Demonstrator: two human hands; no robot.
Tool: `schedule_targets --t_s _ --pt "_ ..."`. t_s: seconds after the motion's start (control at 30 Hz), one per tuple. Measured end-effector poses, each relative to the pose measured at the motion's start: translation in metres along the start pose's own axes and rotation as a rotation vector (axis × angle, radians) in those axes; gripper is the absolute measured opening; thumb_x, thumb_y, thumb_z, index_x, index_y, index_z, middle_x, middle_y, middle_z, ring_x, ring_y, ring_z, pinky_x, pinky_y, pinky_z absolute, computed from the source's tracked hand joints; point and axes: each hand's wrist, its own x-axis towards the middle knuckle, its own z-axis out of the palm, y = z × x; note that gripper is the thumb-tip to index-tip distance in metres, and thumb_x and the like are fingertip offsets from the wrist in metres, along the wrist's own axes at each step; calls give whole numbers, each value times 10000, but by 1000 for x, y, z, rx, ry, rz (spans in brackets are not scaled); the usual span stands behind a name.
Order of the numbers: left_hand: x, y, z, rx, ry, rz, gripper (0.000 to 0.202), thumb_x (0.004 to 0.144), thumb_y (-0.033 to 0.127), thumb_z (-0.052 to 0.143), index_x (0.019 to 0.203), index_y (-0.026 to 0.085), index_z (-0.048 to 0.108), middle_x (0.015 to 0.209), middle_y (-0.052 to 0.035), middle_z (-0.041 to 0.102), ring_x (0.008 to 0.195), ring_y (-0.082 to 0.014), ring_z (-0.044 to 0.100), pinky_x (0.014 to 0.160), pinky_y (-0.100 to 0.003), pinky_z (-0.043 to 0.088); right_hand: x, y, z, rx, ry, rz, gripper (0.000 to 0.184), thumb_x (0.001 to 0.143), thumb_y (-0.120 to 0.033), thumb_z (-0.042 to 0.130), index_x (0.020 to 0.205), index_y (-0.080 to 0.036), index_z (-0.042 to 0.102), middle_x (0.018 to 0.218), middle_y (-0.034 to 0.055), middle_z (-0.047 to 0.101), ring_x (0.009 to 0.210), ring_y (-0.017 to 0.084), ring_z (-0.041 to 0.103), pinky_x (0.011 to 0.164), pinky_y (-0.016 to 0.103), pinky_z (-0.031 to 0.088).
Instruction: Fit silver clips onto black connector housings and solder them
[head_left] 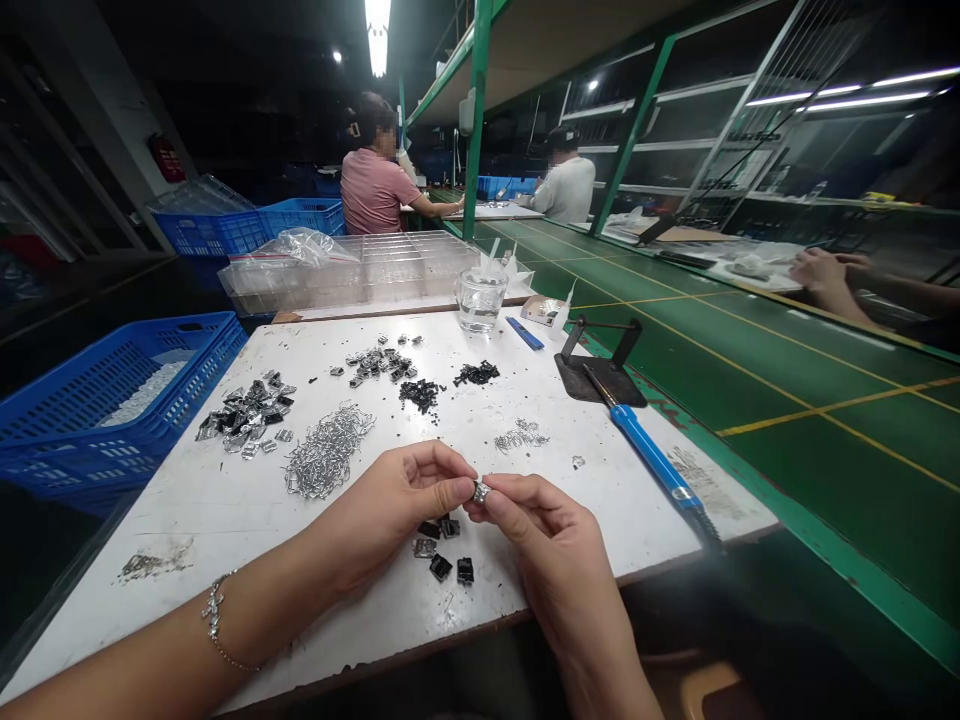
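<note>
Between the fingertips of my left hand (412, 490) and my right hand (544, 515) is a small silvery part (481, 491), pinched from both sides. Its exact kind is too small to make out. Below my hands lie several small black square pieces (441, 568) and a silvery one (424, 547). Left of my left hand spreads a heap of bent metal pins (328, 452). Beyond it are a pile of black and silvery housings (247, 410), a second such pile (381, 362), and tiny black parts (421, 395). A few loose pins (521, 436) lie past my right hand.
A blue-handled soldering iron (652, 455) leans on a black metal stand (600, 375) at the right. Toward the back are a glass cup (481, 300) and clear trays (405, 262). A blue crate (120, 400) stands left. Two people sit farther back; another person's hands (829, 275) are at right.
</note>
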Motion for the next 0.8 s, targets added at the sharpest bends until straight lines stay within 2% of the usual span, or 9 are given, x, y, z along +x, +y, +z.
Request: schedule_targets --t_s 0.27,0.37,0.43,0.57,0.63,0.7,0.73,0.8 --pt "1 4 -2 78 -30 -8 112 832 258 664 857 151 640 783 -29 690 780 -136 632 762 -265 447 0 -2 -1 -9 -54 9 93 770 -282 748 832 -214 729 776 -7 729 779 110 673 778 195 508" --pt "-1 6 1 141 -2 16 126 823 284 670 860 167 640 786 -24 693 777 -145 638 740 -267 461 0 0 -2 -11 -38 5 95 771 -280 746 837 -213 729 790 -1 728 786 113 669 780 200 509" --pt "-3 6 4 270 73 104 130 821 303 668 863 182 647 778 -18 693 752 -149 633 699 -264 464 1 3 -1 -15 5 -24 97 769 -279 747 842 -218 728 803 -1 726 788 113 665 776 200 512" --pt "-7 2 12 673 257 435 92 861 266 609 856 205 677 828 -27 691 766 -161 620 676 -270 463 -1 8 3 -51 140 -122 91 755 -285 754 821 -230 726 846 -4 715 825 129 663 789 216 524" --pt "-9 1 14 814 243 553 115 888 229 564 902 207 676 906 -44 690 853 -175 624 745 -282 476 -4 7 6 -106 208 -177 81 748 -285 755 800 -230 726 863 4 715 848 151 666 793 237 533" --pt "-11 0 14 909 195 616 127 896 213 546 937 201 667 968 -67 678 930 -190 613 814 -297 472 -8 5 10 -202 253 -244 46 766 -275 734 793 -238 725 878 9 716 862 166 667 789 250 537" --pt "-11 0 14 949 186 635 122 893 213 551 938 197 663 988 -78 667 957 -198 603 834 -304 466 -10 4 10 -269 258 -285 33 794 -267 704 801 -244 726 895 13 715 873 171 665 790 254 536" --pt "-12 1 12 1009 194 642 98 884 223 564 917 193 652 993 -90 640 969 -208 588 841 -314 459 -13 5 10 -422 227 -374 120 868 -248 610 854 -250 729 942 27 711 908 179 657 809 267 526"
